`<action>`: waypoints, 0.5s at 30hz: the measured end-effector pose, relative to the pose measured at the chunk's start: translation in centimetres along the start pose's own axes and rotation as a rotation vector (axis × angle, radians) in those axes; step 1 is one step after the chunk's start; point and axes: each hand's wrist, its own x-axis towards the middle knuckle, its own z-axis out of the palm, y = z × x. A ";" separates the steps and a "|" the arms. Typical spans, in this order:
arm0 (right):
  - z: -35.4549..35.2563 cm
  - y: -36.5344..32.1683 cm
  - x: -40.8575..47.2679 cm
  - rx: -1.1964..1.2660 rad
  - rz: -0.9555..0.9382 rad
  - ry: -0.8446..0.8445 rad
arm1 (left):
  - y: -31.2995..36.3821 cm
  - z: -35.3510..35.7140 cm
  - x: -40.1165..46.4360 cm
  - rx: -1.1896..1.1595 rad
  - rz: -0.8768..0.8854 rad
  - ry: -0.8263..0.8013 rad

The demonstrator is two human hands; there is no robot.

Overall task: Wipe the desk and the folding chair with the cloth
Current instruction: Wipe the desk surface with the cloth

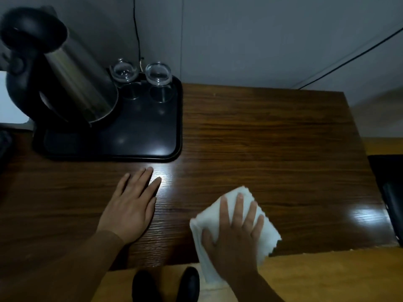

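Note:
A dark wood-grain desk (272, 138) fills the view. My right hand (235, 234) lies flat with spread fingers on a folded white cloth (265, 232), pressing it onto the desk near the front edge; part of the cloth hangs over that edge. My left hand (133, 205) rests palm down on the bare desk to the left, fingers together, holding nothing. At the right border a black object (390, 192) shows, possibly the folding chair; I cannot tell.
A black tray (141, 138) at the back left carries a steel kettle (72, 79) with a black lid and two upturned glasses (158, 78). A black cable (136, 29) runs down the wall. Two black shoes (165, 284) stand on the yellow floor below.

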 end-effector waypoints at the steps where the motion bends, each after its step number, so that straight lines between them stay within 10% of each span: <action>1: -0.2 -0.4 2.0 0.001 0.015 -0.006 | 0.0 0.0 0.1 -0.003 0.003 -0.001; 15: -5.6 -7.4 35.4 0.155 0.242 -0.119 | -0.4 0.2 -0.2 -0.024 0.007 -0.012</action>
